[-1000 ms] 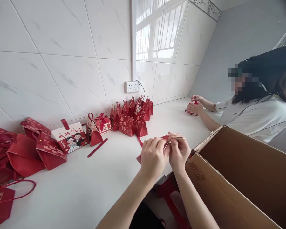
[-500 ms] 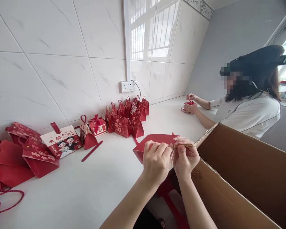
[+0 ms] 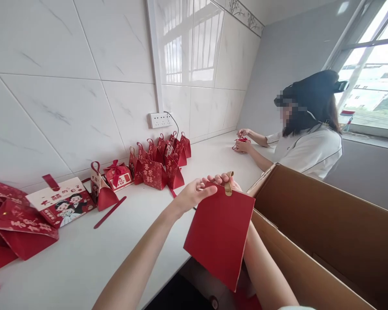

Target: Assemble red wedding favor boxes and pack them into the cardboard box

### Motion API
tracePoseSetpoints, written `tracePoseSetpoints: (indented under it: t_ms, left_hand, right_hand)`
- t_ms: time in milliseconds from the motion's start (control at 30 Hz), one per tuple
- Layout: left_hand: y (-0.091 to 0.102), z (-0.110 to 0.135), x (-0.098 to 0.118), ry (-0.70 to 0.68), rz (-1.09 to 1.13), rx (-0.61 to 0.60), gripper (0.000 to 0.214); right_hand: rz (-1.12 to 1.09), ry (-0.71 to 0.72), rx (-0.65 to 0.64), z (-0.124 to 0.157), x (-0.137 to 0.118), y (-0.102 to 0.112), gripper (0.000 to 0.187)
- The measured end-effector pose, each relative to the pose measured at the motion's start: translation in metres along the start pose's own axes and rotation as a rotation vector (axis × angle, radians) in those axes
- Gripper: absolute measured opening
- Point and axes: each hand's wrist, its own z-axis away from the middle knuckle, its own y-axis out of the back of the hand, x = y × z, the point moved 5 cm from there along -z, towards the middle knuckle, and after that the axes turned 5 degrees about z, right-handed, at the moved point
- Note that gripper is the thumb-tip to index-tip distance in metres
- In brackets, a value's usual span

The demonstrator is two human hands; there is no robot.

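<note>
A flat red paper bag [image 3: 220,234] hangs upright over the counter's front edge. My left hand [image 3: 192,196] grips its top left corner with fingers closed on it. My right hand [image 3: 226,178] is mostly hidden behind the bag; its fingertips curl over the top edge beside a small gold tab [image 3: 228,188]. The white counter [image 3: 84,262] lies below and to the left.
Several folded red gift boxes [image 3: 158,161] stand along the tiled wall, with larger red bags [image 3: 19,226] and a loose red strip [image 3: 110,212] at left. An open cardboard box [image 3: 326,241] fills the right. Another person [image 3: 307,137] sits at the far end handling a red box [image 3: 241,141].
The red bag has been lifted from lying flat on the counter to hanging upright in front of me. My hands rose with it, and the view has swung right.
</note>
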Motion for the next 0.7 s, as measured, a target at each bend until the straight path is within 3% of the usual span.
tracePoseSetpoints:
  t_ms: [100,300,500,567,700]
  left_hand:
    - [-0.012,0.002,0.0,0.002,0.058,-0.049,0.052]
    - [-0.006,0.023,0.015,-0.149,-0.138,0.221,0.033]
    - [-0.012,0.03,0.028,-0.222,-0.231,0.312,0.032]
    - [-0.014,0.03,0.028,-0.22,-0.232,0.32,0.033]
    - [-0.021,0.029,0.023,-0.158,-0.073,0.187,0.032]
  right_hand:
    - [0.106,0.019,-0.022,-0.003,-0.008,-0.006,0.032]
    - [0.446,-0.081,-0.178,0.001,-0.043,0.007,0.024]
    - [0.612,-0.065,0.013,0.017,-0.067,0.008,0.05]
    - [0.68,-0.013,0.061,0.02,-0.072,0.003,0.044]
    - [0.748,0.081,0.124,0.025,-0.082,-0.005,0.025]
